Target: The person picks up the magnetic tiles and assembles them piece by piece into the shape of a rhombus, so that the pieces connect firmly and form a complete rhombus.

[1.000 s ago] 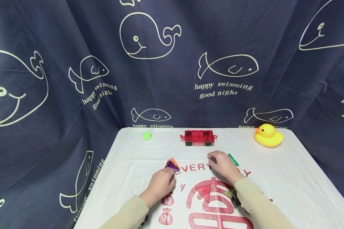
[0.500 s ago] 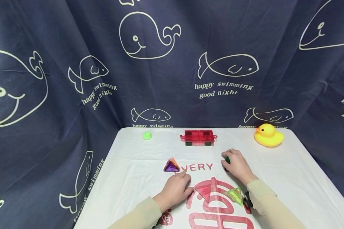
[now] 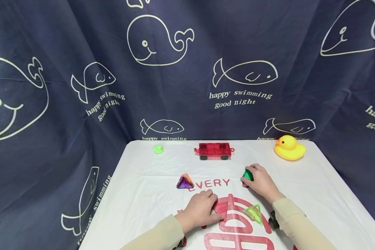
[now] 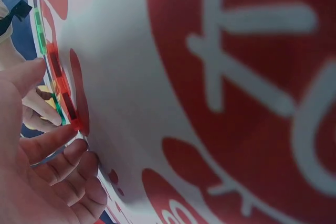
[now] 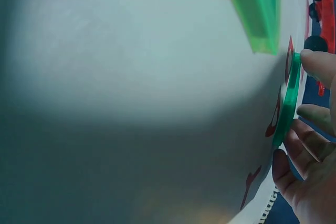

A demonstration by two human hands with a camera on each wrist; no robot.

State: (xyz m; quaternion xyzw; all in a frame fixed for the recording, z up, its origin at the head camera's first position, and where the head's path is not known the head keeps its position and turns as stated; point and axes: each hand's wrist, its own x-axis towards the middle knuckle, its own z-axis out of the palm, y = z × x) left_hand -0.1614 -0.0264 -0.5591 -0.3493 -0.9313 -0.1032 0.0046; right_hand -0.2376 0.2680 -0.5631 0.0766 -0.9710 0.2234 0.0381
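Note:
My left hand (image 3: 201,210) is beside a red triangular magnetic tile (image 3: 221,208) that lies flat on the table. Seen from the left wrist, an index fingertip meets one end of the red tile (image 4: 65,95), and the thumb stands apart from the index finger. My right hand (image 3: 260,182) grips a green magnetic tile (image 3: 248,175) between thumb and fingers. The right wrist view shows this green tile (image 5: 289,100) edge-on, close over the tabletop. Between the hands and nearer the right sleeve lies a yellow-green triangular tile (image 3: 254,213).
A small pyramid of purple and orange tiles (image 3: 185,181) stands left of centre. Along the back edge are a red wheeled toy car base (image 3: 214,150), a small green duck (image 3: 158,149) and a big yellow duck (image 3: 289,148). A dark printed curtain (image 3: 175,86) hangs behind.
My left hand has left the pyramid and moved right and nearer, to the red tile. The right hand has moved right and taken hold of the green tile.

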